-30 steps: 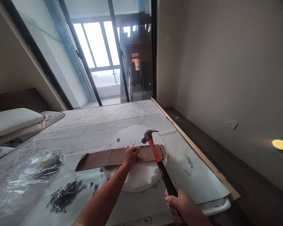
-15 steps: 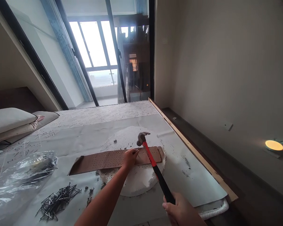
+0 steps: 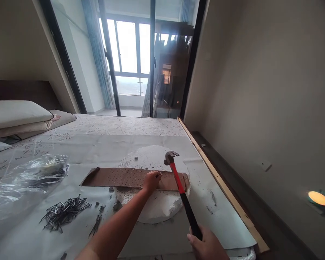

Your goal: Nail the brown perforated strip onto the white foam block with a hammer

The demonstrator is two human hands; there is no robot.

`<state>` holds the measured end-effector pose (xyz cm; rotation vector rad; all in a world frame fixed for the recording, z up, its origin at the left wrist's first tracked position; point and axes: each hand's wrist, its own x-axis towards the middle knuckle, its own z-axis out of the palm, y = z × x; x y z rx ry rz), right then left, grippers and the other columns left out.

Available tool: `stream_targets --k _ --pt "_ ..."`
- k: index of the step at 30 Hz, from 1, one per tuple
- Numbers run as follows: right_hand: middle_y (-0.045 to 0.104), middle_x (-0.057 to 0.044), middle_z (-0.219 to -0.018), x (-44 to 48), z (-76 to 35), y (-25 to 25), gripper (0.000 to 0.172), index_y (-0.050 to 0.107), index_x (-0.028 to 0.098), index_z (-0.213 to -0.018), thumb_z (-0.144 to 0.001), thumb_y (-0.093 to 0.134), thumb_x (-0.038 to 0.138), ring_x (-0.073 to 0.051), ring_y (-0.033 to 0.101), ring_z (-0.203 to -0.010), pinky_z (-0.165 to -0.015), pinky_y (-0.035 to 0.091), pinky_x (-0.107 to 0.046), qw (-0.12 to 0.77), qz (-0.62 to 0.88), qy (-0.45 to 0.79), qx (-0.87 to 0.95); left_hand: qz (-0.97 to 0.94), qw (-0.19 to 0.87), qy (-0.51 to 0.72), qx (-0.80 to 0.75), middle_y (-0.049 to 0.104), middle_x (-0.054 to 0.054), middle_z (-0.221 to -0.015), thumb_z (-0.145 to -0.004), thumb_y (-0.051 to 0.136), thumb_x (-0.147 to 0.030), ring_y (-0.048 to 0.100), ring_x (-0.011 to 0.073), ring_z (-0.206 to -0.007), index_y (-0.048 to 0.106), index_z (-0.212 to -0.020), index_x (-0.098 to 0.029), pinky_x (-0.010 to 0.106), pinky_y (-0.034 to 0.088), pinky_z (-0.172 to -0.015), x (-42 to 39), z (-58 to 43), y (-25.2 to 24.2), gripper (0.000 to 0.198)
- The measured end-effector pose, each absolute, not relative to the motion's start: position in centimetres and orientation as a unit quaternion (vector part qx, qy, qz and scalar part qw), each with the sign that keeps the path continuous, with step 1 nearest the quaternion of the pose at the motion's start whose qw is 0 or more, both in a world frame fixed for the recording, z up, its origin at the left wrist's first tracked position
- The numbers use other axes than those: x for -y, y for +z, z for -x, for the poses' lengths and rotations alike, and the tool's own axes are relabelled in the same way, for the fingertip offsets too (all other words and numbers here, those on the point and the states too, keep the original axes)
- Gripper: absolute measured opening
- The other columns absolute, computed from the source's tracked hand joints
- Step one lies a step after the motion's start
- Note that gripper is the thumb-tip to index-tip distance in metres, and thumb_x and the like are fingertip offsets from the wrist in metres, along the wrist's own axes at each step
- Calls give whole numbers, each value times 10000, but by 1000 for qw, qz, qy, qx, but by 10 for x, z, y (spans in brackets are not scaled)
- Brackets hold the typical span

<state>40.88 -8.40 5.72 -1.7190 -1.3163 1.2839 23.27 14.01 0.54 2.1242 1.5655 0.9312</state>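
Note:
My right hand (image 3: 207, 241) grips the black lower handle of a claw hammer (image 3: 180, 180), its red neck and metal head raised over the right end of a brown strip (image 3: 111, 177). Rows of small holes dot this strip, and its left end curls up. My left hand (image 3: 151, 180) rests on the strip, thumb and fingers pinched around what looks like a thin nail (image 3: 160, 176), mostly hidden. Beneath the strip lies a round, white, crumbly slab (image 3: 157, 213) with chipped edges. A heap of loose nails (image 3: 65, 211) sits to the left of my forearm.
A clear plastic bag (image 3: 35, 177) lies at the left on the grey sheet (image 3: 83, 151) covering the bed. Pillows (image 3: 18, 113) are stacked behind it. Grey crumbs are scattered around the slab. A wooden edge (image 3: 222, 184) runs along the right, beside the wall.
The camera view has tilted and shifted, so the whole scene sits differently. Both hands keep their holds, and the hammer stays raised over the strip.

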Motion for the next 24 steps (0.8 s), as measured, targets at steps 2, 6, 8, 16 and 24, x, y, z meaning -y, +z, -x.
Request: stream_targets --k 2,6,8,16,24 --pt "518 -3 -623 83 -409 56 192 517 177 -716 -675 528 364 -155 493 -643 -621 385 -238 297 651 493 494 -753 167 323 -549 696 42 -743 -795 532 -274 600 157 -701 690 -701 -174 242 404 -646 -139 -232 4 209" --pt "498 -7 -612 80 -408 48 199 535 161 -739 -642 477 325 -159 483 -612 -586 382 -248 271 621 523 517 -767 141 286 -557 684 56 -733 -793 525 -242 599 170 -702 693 -670 -161 260 402 -652 -137 -232 3 224" --pt "448 8 -590 79 -410 43 205 523 164 -725 -639 477 344 -148 443 -579 -558 358 -249 272 625 500 534 -768 141 282 -557 685 64 -757 -783 533 -230 604 177 -718 700 -682 -159 268 408 -663 -136 -232 3 209" --pt "393 50 -518 78 -409 38 188 453 194 -660 -630 549 354 -115 414 -527 -530 348 -232 278 616 541 501 -767 166 289 -548 678 67 -775 -733 543 -186 601 188 -758 703 -681 -163 282 432 -709 -135 -230 6 170" --pt "338 83 -469 79 -406 42 142 412 213 -705 -674 496 323 -95 349 -420 -447 296 -226 306 611 569 458 -641 354 460 -502 581 -6 -630 -627 484 -204 494 124 -571 651 -814 -163 230 377 -539 -139 -214 10 254"
